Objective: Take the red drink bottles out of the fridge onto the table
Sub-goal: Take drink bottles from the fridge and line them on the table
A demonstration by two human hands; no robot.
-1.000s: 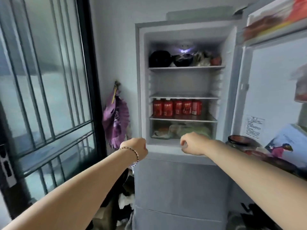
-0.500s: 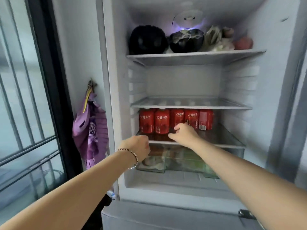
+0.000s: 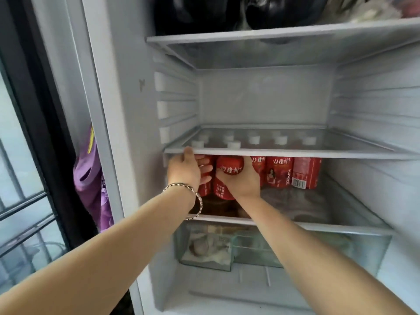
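- The left hand point(image 3: 185, 170) reaches into the fridge point(image 3: 127, 110). Its fingers point(image 3: 204, 165) curl round the leftmost red bottle point(image 3: 204, 188), and its thumb points up and touches the front edge of the glass shelf point(image 3: 295, 153) directly above.
- The right hand point(image 3: 241, 181), just beside the left hand, grips the second red bottle point(image 3: 229, 170) from its right side, with the thumb across the label. This bottle sits forward of the row, its top tipped toward the camera.
- Three remaining red bottles point(image 3: 279, 171) stand upright in a row immediately right of the right hand, on the same lower shelf point(image 3: 329, 226) that both forearms cross.
- White caps point(image 3: 254, 139) show through the glass shelf above the hands.
- A bracelet point(image 3: 193, 193) circles the left wrist; a ring point(image 3: 201, 165) sits on one left finger.
- Below the forearms, a clear crisper drawer point(image 3: 363, 251) holds wrapped food; the contents are too blurred to identify.
- Far above the hands, dark rounded items point(image 3: 195, 14) occupy the top shelf.
- Left of the left forearm, outside the fridge, a purple cloth item point(image 3: 88, 176) hangs by the wall.
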